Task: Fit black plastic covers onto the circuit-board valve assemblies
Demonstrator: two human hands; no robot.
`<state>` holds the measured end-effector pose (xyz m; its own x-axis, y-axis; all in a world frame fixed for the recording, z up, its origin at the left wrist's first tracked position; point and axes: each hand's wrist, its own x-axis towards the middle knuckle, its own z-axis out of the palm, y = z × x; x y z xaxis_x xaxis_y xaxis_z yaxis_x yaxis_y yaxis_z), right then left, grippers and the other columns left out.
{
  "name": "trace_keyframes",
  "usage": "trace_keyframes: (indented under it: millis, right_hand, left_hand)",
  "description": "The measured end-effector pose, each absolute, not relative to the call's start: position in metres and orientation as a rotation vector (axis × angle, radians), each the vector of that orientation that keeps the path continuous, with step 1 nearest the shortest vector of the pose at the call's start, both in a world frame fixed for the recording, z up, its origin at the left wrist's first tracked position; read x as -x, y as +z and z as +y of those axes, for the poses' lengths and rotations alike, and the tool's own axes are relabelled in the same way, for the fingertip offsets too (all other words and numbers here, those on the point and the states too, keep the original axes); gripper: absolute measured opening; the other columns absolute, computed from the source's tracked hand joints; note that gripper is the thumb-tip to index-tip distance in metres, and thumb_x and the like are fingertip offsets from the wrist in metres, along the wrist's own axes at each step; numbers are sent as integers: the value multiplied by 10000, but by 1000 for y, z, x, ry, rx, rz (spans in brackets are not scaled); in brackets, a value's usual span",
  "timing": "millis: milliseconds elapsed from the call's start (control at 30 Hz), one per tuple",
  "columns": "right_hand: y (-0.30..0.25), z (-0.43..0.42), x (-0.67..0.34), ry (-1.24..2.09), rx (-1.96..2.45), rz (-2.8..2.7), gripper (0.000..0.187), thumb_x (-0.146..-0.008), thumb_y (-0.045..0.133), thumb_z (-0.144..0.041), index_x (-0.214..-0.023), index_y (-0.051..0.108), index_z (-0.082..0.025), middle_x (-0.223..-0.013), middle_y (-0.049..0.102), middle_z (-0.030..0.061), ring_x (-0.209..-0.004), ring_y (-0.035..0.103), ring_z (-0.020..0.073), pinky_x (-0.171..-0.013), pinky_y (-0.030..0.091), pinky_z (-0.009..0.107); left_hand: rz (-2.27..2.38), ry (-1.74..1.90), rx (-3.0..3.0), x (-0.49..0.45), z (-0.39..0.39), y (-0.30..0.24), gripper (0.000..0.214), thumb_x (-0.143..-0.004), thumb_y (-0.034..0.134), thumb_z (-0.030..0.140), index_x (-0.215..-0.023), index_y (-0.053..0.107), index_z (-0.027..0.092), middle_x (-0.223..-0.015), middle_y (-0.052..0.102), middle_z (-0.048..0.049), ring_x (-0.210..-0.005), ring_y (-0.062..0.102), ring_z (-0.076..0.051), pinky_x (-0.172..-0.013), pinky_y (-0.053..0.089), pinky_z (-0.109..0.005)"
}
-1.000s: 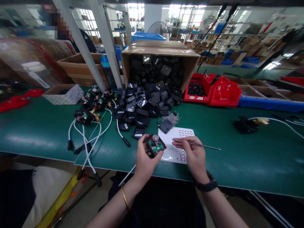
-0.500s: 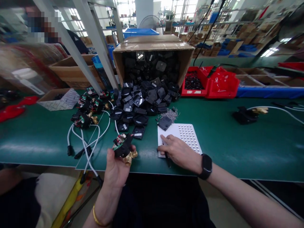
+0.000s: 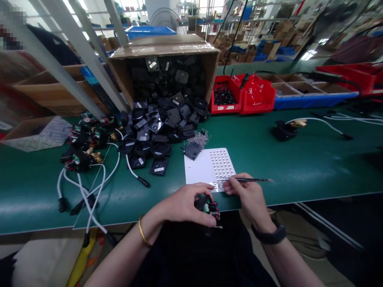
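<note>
My left hand (image 3: 182,205) is closed around a small black part with a green circuit board (image 3: 208,206), held at the near edge of the green table (image 3: 299,163). My right hand (image 3: 249,195) pinches thin metal tweezers (image 3: 251,180), whose tip rests at the lower edge of a white sheet dotted with small round pieces (image 3: 209,167). A dark cover (image 3: 193,150) lies on the sheet's far left corner, beside a heap of small metal pins (image 3: 200,138).
A tipped cardboard box (image 3: 164,65) spills black housings (image 3: 161,127) over the table. At left lie assembled units with white cables (image 3: 89,159). Red bins (image 3: 242,95) stand behind, and one black unit with a white cable (image 3: 284,129) lies at right. Another person is at far left.
My left hand has brought the part from the left to the table edge in front of me. My right hand has lifted off the sheet's left side and holds the tweezers level at its near edge.
</note>
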<state>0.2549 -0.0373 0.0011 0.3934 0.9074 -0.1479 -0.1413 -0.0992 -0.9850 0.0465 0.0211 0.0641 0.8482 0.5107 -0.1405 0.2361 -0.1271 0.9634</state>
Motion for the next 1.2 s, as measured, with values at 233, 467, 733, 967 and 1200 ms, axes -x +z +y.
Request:
trace_keyframes:
  millis: [233,467,733,967,1200]
  right_hand:
    - [-9,-41,-252,928,1484,-813,349,-761,689,-454,-814,593,-123,-709,674,95,-623,656,215,-580,571,313]
    - [-14,-39,-249,838,1536,-840,330,-790,658,-450,-830,617,-124,-722,680,89,-634,659,205,-587,558,290]
    - [-10,-40,-255,905,1536,-942,354,-801,635,-481,-801,596,-128,-724,678,104,-650,656,226,-619,549,341]
    - [-10,-42,-257,914,1528,-982,378,-811,623,-510,-812,589,-134,-727,677,97,-660,657,219,-632,545,325]
    - [-11,-42,-252,906,1448,-914,343,-800,663,-460,-856,523,-152,-742,673,88,-679,665,216,-613,554,307]
  left_hand:
    - [586,122,-1711,-58,28,53,326,-690,698,410,-936,642,204,-1365,444,-71,-1202,463,-303,-989,372,-389]
    - [625,98,-1676,-58,31,51,284,-703,681,397,-901,642,199,-1420,336,-99,-1281,374,-304,-1036,326,-409]
    - [611,147,-1676,-56,29,45,288,-734,655,416,-938,640,214,-1418,343,-86,-1297,353,-286,-1051,315,-441]
    - [568,215,-1577,-53,29,40,346,-696,694,446,-942,637,209,-1414,365,-92,-1277,380,-303,-1065,292,-440]
    - [764,743,-1578,-17,23,41,810,-449,749,666,-1096,573,211,-1372,355,-143,-1235,385,-346,-1024,335,-436]
